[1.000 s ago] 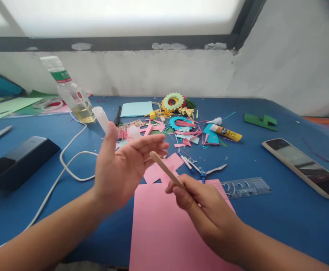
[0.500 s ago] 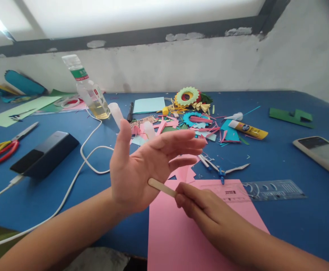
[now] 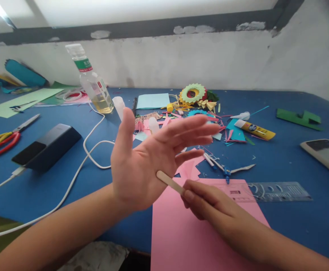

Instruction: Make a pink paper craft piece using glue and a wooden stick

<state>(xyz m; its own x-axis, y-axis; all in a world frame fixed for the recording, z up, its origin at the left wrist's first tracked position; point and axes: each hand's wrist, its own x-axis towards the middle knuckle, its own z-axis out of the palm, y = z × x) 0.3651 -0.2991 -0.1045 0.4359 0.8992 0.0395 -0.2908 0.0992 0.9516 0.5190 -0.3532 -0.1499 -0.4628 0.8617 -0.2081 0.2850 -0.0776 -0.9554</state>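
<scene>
My left hand (image 3: pixel 150 162) is raised, palm toward me, with the thumb up and the fingers stretched to the right. A wooden craft stick (image 3: pixel 170 181) is pinched at one end by my right hand (image 3: pixel 206 201). The stick's rounded free end overlaps the lower palm of my left hand; whether it touches cannot be told. Below my hands lies a sheet of pink paper (image 3: pixel 187 237), with a clear plastic ruler (image 3: pixel 283 192) across its far end. Beyond the sheet are a zigzag-cut pink piece (image 3: pixel 189 168) and a blue-jointed compass (image 3: pixel 227 172).
Paper scraps and a yellow glue tube (image 3: pixel 256 130) lie behind my hands. On the left are a bottle (image 3: pixel 100 92), scissors (image 3: pixel 14 135), a power bank (image 3: pixel 47 145) and a white cable (image 3: pixel 74 180). A phone (image 3: pixel 326 154) and folded green paper (image 3: pixel 298 118) lie on the right.
The view has shifted slightly, so most things sit further right. My left fingers are stretched a little further out and up. The stick stays pinched in my right hand near the palm.
</scene>
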